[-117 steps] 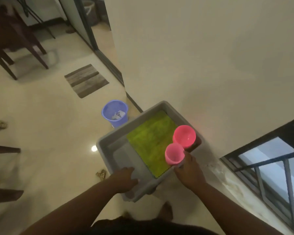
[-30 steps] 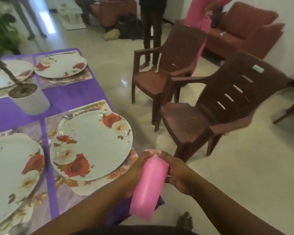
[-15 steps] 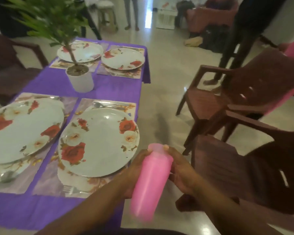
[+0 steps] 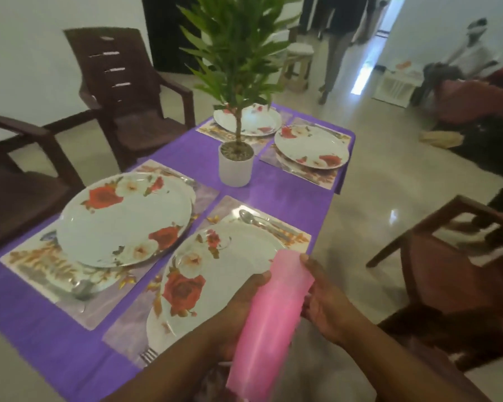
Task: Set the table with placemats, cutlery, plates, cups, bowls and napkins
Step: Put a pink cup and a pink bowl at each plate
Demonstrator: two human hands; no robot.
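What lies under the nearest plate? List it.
Under the nearest plate lies a placemat on the purple tablecloth, a spoon beyond it, fork tines near. The rest is covered.

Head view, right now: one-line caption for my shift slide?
Both hands, left hand and right hand, hold stacked pink cups over the near floral plate on the purple table.

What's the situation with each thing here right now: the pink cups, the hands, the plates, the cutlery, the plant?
Pink cups: stacked, held tilted above the table's near edge.
Left hand: gripping the stack.
Right hand: gripping the stack.
Nearest plate: empty, on its placemat.
Spoon: lying beyond that plate.
Fork: beside the plate, mostly hidden.
Potted plant: upright, mid-table.
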